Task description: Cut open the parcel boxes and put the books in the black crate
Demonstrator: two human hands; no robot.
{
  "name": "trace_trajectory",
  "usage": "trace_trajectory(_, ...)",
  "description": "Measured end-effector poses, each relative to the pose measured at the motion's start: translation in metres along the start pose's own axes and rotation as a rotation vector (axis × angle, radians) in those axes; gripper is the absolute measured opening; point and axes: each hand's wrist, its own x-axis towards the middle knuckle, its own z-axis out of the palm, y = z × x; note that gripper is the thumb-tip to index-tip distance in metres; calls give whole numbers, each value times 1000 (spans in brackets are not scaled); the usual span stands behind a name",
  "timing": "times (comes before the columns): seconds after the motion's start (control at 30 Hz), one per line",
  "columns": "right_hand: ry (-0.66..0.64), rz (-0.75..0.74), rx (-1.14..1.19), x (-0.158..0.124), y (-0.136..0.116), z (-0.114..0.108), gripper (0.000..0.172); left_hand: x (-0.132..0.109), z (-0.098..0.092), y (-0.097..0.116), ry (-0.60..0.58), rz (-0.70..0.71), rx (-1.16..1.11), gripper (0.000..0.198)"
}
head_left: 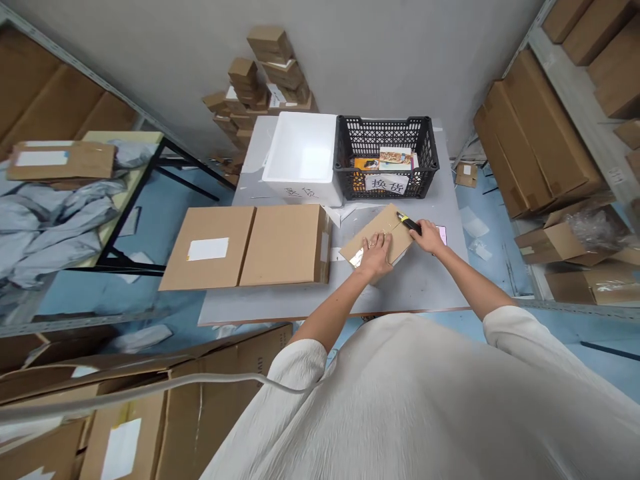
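A small cardboard box [387,219] lies at a slant on the grey table, with clear tape and a pale label on it. My left hand [376,255] rests flat on its top, fingers spread. In my right hand [429,237] is a utility knife [410,223] with a yellow and black body; its tip is over the box's upper right part. Whether the blade touches the cardboard I cannot tell. Beside my right hand, partly hidden by it, lies a phone [443,234] with a lit pinkish screen.
Two larger boxes [283,243] stand to the left on the table [280,303]. Behind are a white foam bin [300,180] and a black plastic crate [385,183] holding printed packets. Shelves with cartons [540,133] flank the right; grey bags [60,220] lie on the left rack.
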Motion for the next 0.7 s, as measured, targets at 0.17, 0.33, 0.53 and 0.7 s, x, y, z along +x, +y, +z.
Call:
trace_trajectory(0.17, 3, 23, 149, -44, 2, 8, 38, 3, -6, -18, -60, 104, 70, 127)
trace_trajectory(0.33, -53, 48, 303, -72, -4, 14, 37, 6, -14, -40, -129, 180, 150, 130)
trace_trajectory(0.53, -73, 86, 557, -77, 10, -1, 40, 5, -22, -46, -144, 203, 136, 120)
trace_trajectory(0.7, -70, 162, 632, -66, 28, -24, 46, 8, -19, -15, 33, 162, 50, 103)
